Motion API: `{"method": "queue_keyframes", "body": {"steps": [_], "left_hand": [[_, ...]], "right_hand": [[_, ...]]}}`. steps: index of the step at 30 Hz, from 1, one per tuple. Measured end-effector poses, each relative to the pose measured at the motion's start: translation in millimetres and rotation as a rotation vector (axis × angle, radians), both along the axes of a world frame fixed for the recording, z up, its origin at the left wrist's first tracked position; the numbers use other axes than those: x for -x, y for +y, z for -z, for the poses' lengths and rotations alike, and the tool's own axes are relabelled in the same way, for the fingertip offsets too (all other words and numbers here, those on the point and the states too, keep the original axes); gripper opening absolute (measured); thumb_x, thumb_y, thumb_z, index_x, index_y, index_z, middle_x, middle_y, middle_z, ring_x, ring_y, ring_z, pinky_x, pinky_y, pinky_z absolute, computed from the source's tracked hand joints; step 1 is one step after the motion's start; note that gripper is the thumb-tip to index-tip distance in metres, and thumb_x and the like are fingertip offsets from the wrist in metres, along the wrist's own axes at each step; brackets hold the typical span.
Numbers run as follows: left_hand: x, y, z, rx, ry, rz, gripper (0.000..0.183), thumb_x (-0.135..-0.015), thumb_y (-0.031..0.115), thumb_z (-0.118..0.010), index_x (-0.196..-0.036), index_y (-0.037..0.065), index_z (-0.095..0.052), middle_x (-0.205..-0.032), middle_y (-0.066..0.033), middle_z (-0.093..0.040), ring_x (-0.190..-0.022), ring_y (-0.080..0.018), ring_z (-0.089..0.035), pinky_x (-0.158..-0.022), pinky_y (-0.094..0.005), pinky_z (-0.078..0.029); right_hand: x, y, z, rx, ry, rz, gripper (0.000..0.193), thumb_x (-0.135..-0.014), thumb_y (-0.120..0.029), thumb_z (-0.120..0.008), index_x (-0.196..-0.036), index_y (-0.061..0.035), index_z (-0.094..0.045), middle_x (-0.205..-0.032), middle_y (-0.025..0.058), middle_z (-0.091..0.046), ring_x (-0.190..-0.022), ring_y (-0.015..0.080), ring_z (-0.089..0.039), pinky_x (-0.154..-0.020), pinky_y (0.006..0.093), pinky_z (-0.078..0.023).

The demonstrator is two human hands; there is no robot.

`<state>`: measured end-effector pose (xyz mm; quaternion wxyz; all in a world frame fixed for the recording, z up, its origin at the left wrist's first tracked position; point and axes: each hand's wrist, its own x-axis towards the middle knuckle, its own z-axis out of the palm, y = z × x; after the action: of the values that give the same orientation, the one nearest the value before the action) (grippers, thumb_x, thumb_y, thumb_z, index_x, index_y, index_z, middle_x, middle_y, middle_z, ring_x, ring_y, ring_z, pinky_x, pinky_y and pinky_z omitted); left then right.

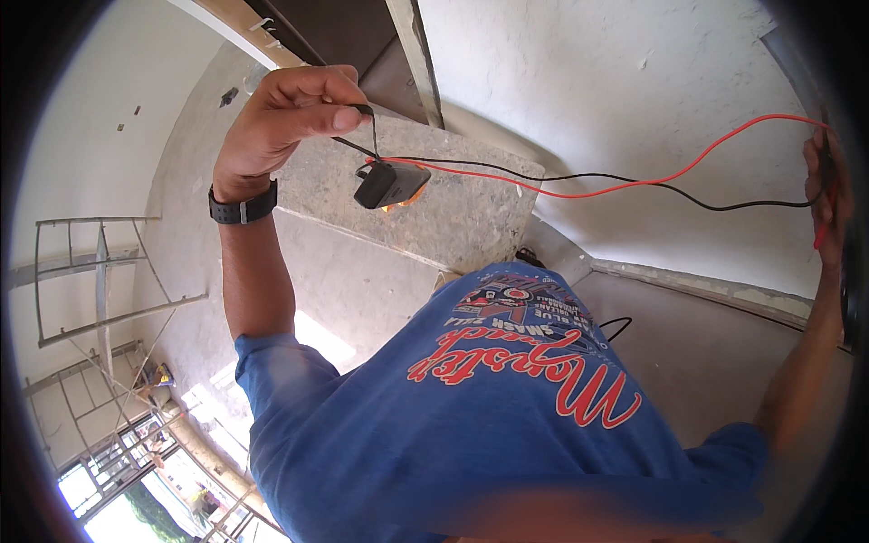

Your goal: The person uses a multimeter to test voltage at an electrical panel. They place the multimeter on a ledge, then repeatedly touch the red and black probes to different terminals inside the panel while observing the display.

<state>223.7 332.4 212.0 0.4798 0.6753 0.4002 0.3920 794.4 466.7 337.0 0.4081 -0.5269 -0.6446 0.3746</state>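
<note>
My left hand [288, 122], raised at the upper left with a black watch on the wrist, pinches a thin black strap [374, 134] between thumb and fingers. From the strap hangs a grey, black and orange multimeter [391, 184], tilted in the air. A red test lead [579, 195] and a black test lead [634, 178] run from it to the right. At the far right edge, my right hand [829, 195] is closed around the leads' ends, where a red probe [820, 237] shows below the fingers. The dark rim hides part of this hand and whatever it touches.
Beneath the meter lies a stained, pale plank [453, 222]. A white plastered wall [615, 81] stands ahead and to the right. Metal scaffolding [100, 271] is at the left, with another person [204, 500] far off at the lower left.
</note>
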Motion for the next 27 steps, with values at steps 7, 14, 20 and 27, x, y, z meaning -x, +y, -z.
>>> {"method": "queue_keyframes", "body": {"steps": [7, 14, 20, 27], "left_hand": [[-18, 13, -12, 0.060, 0.071, 0.002, 0.024, -0.090, 0.018, -0.081, -0.092, -0.004, -0.073, -0.079, -0.0030, -0.054, -0.077, -0.0145, -0.044, -0.065, -0.0298, -0.032], [-61, 56, -38, -0.007, 0.179, 0.103, 0.031, -0.093, 0.029, -0.079, -0.093, -0.001, -0.073, -0.080, -0.0036, -0.053, -0.075, -0.0150, -0.042, -0.065, -0.0304, -0.032], [-72, 63, -94, -0.156, 0.125, 0.296, 0.026, -0.095, 0.026, -0.076, -0.100, -0.001, -0.075, -0.080, -0.0020, -0.058, -0.072, -0.0113, -0.045, -0.062, -0.0280, -0.036], [-117, 92, -123, -0.209, 0.044, 0.373, 0.032, -0.094, 0.037, -0.077, -0.085, 0.009, -0.066, -0.077, 0.0025, -0.043, -0.065, -0.0101, -0.033, -0.057, -0.0275, -0.027]], "right_hand": [[-41, 22, 184, 0.281, 0.579, 0.033, 0.023, -0.107, -0.028, -0.060, -0.109, -0.0061, -0.067, -0.094, 0.0055, -0.068, -0.051, 0.0044, -0.039, -0.047, 0.0203, -0.029], [-3, -43, 310, 0.141, 0.459, 0.216, 0.014, -0.099, -0.008, -0.068, -0.112, -0.0022, -0.066, -0.080, -0.0013, -0.060, -0.057, 0.0017, -0.040, -0.050, 0.0201, -0.030], [63, -61, 322, 0.532, 0.515, -0.324, 0.025, -0.096, -0.007, -0.069, -0.120, 0.0008, -0.068, -0.071, -0.0060, -0.052, -0.057, 0.0021, -0.038, -0.051, 0.0216, -0.027], [83, 0, 349, 0.676, 0.571, -0.691, 0.041, -0.096, -0.016, -0.069, -0.133, 0.0009, -0.064, -0.072, -0.0056, -0.049, -0.059, 0.0037, -0.038, -0.052, 0.0228, -0.029]]}}
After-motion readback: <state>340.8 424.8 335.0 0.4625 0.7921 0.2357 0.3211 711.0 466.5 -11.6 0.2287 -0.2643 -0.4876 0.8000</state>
